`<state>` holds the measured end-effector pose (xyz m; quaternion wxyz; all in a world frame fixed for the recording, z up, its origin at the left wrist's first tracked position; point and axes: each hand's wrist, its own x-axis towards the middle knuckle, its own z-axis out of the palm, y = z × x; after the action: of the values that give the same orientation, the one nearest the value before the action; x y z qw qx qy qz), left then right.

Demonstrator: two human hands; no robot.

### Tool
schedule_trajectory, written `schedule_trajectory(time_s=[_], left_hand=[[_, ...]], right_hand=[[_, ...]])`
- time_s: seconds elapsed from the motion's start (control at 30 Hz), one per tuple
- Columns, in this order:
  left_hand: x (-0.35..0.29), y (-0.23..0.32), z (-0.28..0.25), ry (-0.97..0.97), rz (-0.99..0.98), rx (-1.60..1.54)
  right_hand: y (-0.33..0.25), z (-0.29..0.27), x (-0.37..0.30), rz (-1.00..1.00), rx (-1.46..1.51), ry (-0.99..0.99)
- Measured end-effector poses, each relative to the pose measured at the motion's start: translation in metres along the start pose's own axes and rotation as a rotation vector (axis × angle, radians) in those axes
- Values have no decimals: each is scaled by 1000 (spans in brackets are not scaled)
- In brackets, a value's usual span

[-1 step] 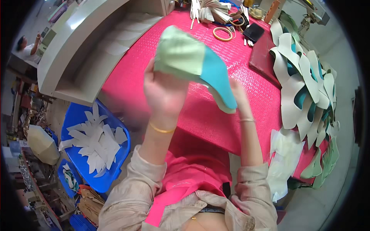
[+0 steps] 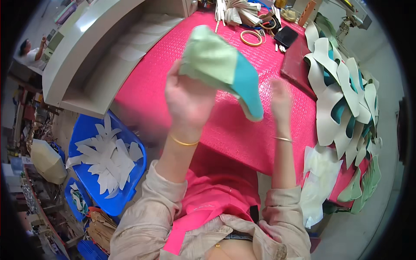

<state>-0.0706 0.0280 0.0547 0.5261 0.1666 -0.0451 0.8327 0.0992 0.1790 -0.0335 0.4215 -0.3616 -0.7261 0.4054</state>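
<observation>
My left hand (image 2: 190, 102) is closed on the lower left edge of a shoe upper piece (image 2: 212, 58), holding it raised over the pink table. The piece is pale green on its wide part and teal (image 2: 248, 84) toward its narrow end, which points down and to the right. Some of my left fingers are hidden behind it. To the right of the narrow end, my right hand (image 2: 281, 97) is apart from the piece. Its fingers look bent and slightly blurred, and I cannot tell whether anything is between them.
Many white and teal upper pieces (image 2: 327, 95) hang over the table's right side, beside a dark red slab (image 2: 298, 67). Tape rolls (image 2: 251, 38) and a black pad (image 2: 285, 37) lie at the back. A blue bin (image 2: 138, 173) with pale offcuts stands left, below a grey shelf (image 2: 93, 56).
My right hand has moved up and right, away from the narrow end of the shoe upper piece. My left hand has shifted the piece slightly, its narrow end now a little higher.
</observation>
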Motion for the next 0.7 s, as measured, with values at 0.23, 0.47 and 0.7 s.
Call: schedule_trajectory(time_s=[0.23, 0.47, 0.7], left_hand=[[14, -41, 48, 92, -64, 667], [-4, -26, 43, -145, -354, 611], [-4, -29, 25, -729, -241, 1523]], right_hand=[[-162, -12, 8, -761, -363, 7], [-96, -68, 47, 218, 1080, -248], [-115, -102, 59, 237, 459, -544]])
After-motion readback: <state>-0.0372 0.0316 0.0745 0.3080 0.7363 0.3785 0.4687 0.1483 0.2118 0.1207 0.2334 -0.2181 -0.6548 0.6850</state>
